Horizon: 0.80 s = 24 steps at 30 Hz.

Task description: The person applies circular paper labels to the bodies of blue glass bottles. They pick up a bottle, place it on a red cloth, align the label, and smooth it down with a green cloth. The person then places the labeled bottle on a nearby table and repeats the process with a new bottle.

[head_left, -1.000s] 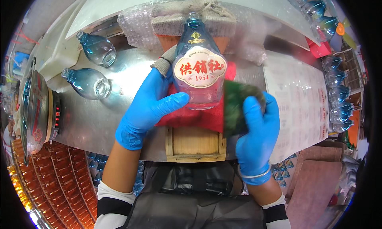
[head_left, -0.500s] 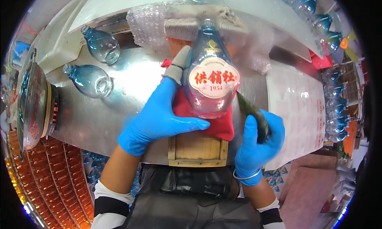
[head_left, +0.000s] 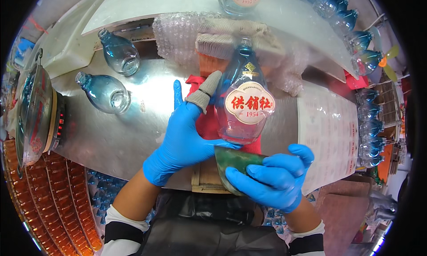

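A blue-tinted clear glass bottle (head_left: 229, 122) with a pale, red-lettered label (head_left: 250, 102) lies on a red cloth (head_left: 205, 125). Beneath the cloth is a wooden block or frame (head_left: 209, 174). My blue-gloved left hand (head_left: 180, 134) steadies the bottle: its thumb lies along the base and a finger in a grey fabric sleeve (head_left: 202, 94) rests at the side, while another finger sticks out. In my gloved right hand (head_left: 278, 180) is a flat green scraper (head_left: 240, 160), pinched between thumb and fingers just below the bottle's base, near my left thumb.
Two unlabelled blue bottles (head_left: 103, 92) (head_left: 119, 53) lie on the metal table to the left. A labelled bottle (head_left: 238, 5) stands at the back, behind bubble wrap (head_left: 175, 38). A lidded pan (head_left: 35, 116) is far left; sheets of labels (head_left: 327, 127) and more bottles (head_left: 371, 127) are right.
My right hand has brought the scraper leftward, turning its flat side into view under the bottle. A finger of my left hand now stretches out. The view has shifted slightly.
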Available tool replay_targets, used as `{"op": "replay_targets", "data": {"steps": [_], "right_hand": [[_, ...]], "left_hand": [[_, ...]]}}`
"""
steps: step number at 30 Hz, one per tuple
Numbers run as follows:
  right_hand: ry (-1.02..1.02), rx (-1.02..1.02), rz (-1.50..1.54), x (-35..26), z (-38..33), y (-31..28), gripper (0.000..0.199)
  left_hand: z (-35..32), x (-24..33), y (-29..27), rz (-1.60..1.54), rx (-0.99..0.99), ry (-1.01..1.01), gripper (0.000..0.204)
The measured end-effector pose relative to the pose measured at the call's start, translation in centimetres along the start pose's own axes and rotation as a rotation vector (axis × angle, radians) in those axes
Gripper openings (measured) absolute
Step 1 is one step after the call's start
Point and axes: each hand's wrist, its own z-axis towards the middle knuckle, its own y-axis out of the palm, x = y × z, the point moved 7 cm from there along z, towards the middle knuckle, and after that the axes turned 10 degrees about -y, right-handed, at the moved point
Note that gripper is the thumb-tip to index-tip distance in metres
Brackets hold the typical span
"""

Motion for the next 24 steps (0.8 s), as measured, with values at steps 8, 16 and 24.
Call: {"op": "replay_targets", "data": {"steps": [8, 16, 24], "right_hand": [[-0.095, -0.113, 0.110, 5.2, -2.3, 0.4, 0.039], [-0.052, 0.038, 0.130, 7.7, -0.2, -1.4, 0.034], [-0.077, 0.006, 0.168, 5.5, -1.5, -1.8, 0.032]], "left_hand": [[0.9, -0.5, 0.0, -0.074, -0.132, 0.040, 0.106], [1.3, -1.1, 0.5, -0.108, -0.266, -0.028, 0.109], [2.9, -1.0, 0.1, -0.668, -0.371, -0.290, 0.085]]}}
